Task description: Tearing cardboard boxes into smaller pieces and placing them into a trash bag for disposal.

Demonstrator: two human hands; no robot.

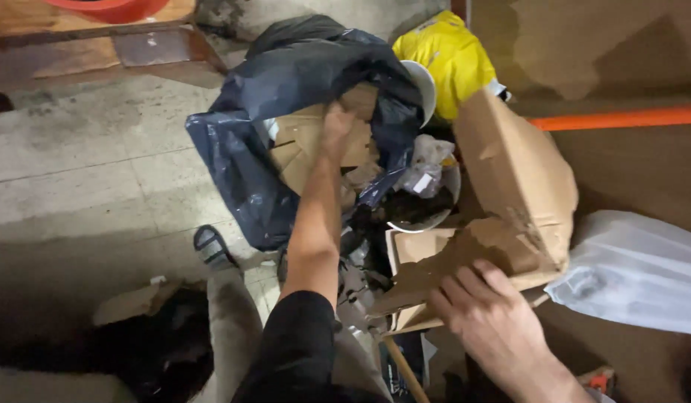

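My left hand reaches into a dark blue rubbish bag and presses on brown cardboard pieces inside its mouth. Lower right, my right hand grips the torn edge of a large brown cardboard sheet that stands tilted over the pile. A white bowl with dark scraps and crumpled plastic lies between the bag and the sheet.
A yellow bag sits behind the pile. An orange pole runs along the right, above a white plastic bag. My sandalled foot rests on the concrete floor. A red tub stands far left.
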